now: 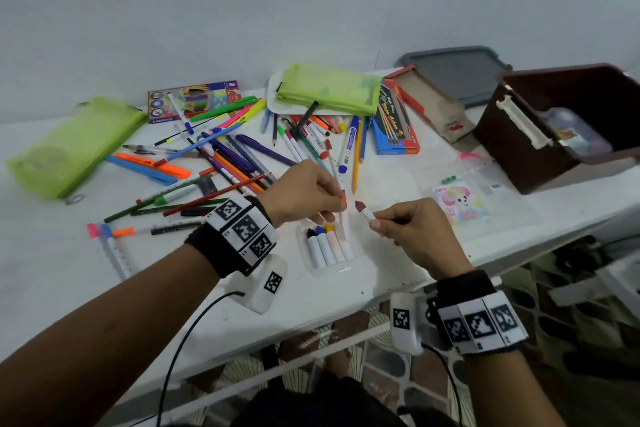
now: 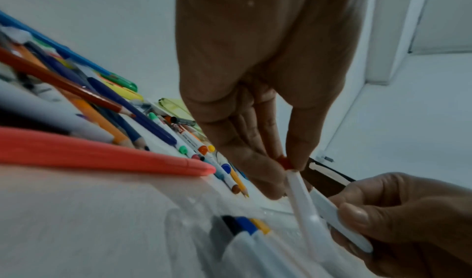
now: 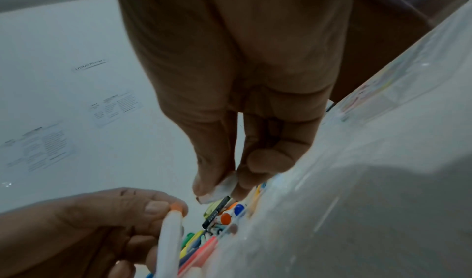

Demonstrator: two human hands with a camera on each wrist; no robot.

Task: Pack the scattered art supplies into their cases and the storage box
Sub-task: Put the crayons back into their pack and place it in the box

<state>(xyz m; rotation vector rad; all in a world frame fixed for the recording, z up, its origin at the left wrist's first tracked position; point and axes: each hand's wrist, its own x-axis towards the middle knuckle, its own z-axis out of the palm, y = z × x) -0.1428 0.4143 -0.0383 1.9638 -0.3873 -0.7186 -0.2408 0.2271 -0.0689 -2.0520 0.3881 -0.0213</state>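
The pouch [image 1: 65,146] at nine o'clock and the pouch [image 1: 330,88] at twelve are lime green. The storage box [image 1: 568,121] at two o'clock is dark brown. The crayons [image 1: 327,243] have white wrappers and black, blue and yellow tips.

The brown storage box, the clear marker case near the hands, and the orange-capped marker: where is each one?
brown storage box [image 1: 512,152]: head view, on its front wall.
clear marker case [image 1: 341,269]: head view, on its near rim.
orange-capped marker [image 2: 305,211]: left wrist view, on its white barrel.
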